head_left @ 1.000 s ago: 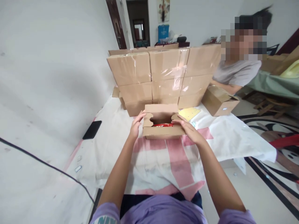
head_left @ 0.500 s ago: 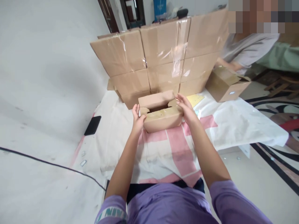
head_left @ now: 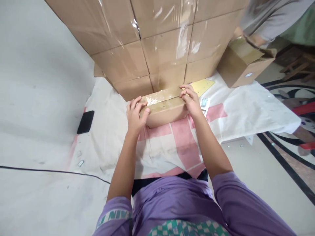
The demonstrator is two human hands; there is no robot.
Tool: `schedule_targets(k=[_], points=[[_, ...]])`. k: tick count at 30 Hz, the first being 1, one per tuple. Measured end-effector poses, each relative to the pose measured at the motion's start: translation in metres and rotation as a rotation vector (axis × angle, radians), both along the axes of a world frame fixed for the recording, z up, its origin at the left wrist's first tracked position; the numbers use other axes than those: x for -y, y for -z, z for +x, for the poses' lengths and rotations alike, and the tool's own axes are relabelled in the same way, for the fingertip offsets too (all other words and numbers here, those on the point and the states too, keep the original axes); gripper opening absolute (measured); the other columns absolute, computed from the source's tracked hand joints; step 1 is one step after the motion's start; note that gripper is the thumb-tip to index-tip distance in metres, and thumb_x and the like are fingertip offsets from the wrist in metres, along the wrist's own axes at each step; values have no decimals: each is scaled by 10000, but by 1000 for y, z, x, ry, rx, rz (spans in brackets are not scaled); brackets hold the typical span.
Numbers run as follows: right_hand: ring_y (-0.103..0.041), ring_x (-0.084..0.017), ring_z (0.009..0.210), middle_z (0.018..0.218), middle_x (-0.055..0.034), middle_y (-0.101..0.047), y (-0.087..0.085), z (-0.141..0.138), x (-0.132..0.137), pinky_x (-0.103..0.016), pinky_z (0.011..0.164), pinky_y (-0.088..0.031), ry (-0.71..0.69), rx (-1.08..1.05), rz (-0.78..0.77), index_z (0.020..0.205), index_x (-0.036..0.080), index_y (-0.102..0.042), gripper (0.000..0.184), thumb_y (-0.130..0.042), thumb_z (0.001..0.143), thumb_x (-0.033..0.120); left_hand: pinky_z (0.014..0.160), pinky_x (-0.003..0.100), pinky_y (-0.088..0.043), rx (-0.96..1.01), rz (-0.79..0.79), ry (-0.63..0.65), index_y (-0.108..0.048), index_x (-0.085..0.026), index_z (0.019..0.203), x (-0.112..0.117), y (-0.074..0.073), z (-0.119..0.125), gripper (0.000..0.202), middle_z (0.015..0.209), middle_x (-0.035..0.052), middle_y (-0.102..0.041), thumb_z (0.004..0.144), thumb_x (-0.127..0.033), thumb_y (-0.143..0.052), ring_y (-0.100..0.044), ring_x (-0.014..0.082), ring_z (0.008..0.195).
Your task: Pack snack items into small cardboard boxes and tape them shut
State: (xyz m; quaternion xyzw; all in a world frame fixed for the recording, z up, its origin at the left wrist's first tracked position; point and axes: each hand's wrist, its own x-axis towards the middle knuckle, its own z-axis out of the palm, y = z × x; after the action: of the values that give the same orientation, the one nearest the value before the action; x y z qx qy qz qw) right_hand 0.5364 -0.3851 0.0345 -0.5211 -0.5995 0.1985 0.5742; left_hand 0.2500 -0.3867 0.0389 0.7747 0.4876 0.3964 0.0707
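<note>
A small brown cardboard box point(head_left: 163, 109) lies on the white and pink cloth point(head_left: 182, 144) in front of me, its top flaps down and glossy tape along the top. My left hand point(head_left: 135, 113) grips its left end, thumb on the front, fingers over the top. My right hand point(head_left: 190, 100) presses on the right end, fingers curled over the top edge. Both hands hold the box closed.
A wall of taped cardboard boxes point(head_left: 152, 42) stands right behind the small box. Another person point(head_left: 268, 16) at the upper right handles an open box point(head_left: 243, 62). A black phone point(head_left: 85, 122) lies at the left, a yellow sheet point(head_left: 203, 86) beside the stack, a cable point(head_left: 49, 171) on the floor.
The box's flaps have gone from open, with red contents showing, to folded shut under my hands. My view has tilted down and closer to the stack.
</note>
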Motion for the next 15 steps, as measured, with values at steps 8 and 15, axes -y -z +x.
schedule_targets(k=[8, 15], points=[[-557, -261, 1366, 1534, -81, -548, -17, 8, 57, -452, 1130, -473, -98, -207, -96, 1470, 327, -415, 585, -547, 918, 471, 1239, 663, -152, -150, -35, -34, -718, -270, 1206, 25, -40, 19, 389, 1485, 93, -613, 906, -511, -659, -337, 446, 1496], [-579, -285, 1282, 1378, -105, -561, 29, 72, 73, -488, 1113, -478, 412, -165, 18, 1359, 297, -473, 488, -568, 905, 448, 1205, 638, -237, -342, -81, 300, -596, -249, 1425, 12, -48, 83, 551, 1578, 93, -530, 916, -441, -682, -401, 411, 1447]])
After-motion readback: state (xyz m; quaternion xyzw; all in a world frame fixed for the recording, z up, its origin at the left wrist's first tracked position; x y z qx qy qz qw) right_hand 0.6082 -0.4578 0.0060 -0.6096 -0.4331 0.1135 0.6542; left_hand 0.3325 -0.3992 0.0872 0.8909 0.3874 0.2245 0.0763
